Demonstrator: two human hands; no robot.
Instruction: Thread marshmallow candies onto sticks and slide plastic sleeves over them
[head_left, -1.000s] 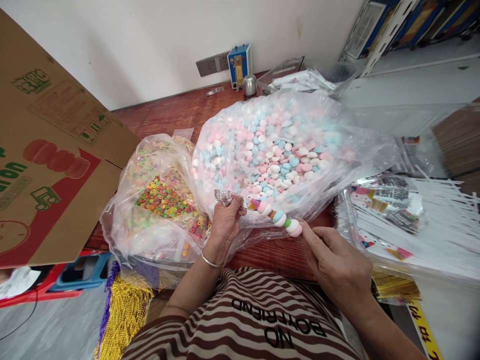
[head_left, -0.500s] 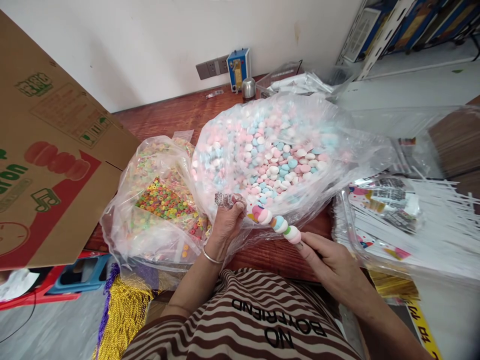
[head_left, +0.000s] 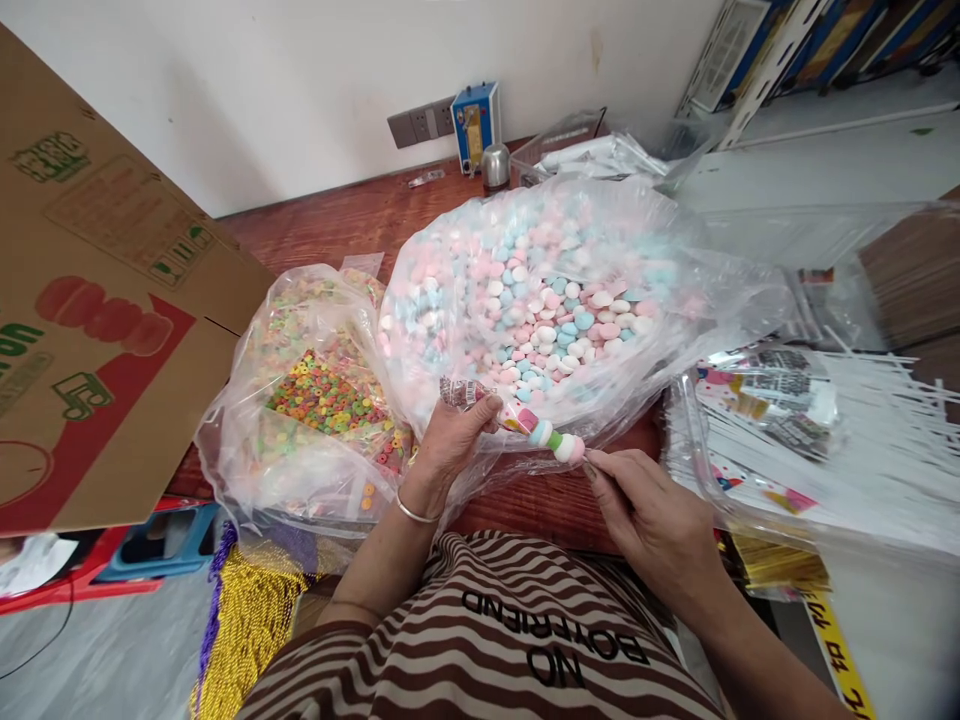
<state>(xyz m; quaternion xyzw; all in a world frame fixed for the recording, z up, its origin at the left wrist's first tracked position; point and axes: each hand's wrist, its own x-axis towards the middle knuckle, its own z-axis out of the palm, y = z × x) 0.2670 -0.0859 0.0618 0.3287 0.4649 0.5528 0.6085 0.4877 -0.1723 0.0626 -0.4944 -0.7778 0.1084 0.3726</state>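
Note:
My left hand (head_left: 450,432) is closed around a printed clear plastic wrapper (head_left: 463,392), held over the near edge of a candy bag. A candy skewer (head_left: 561,446) of pink, white, blue and green pieces sits partly inside the wrapper, with its lower pieces sticking out toward my right hand (head_left: 660,520). That hand pinches the skewer's lower end between thumb and fingers; the stick itself is mostly hidden. Just beyond the hands lies a big clear bag (head_left: 517,240) of pink, white and blue candies. Left of it is a smaller bag (head_left: 255,450) of colourful ring-shaped pieces.
A clear tray (head_left: 686,470) on the right holds white sticks (head_left: 877,465) and printed wrappers (head_left: 780,395). A cardboard box (head_left: 127,400) stands at left. Against the wall are a blue device (head_left: 475,125), a metal cup (head_left: 496,167) and a clear bin (head_left: 525,165).
The skewer has slid farther up and left into the wrapper, so fewer pieces show outside it. My right hand has moved with it; my left hand keeps its grip.

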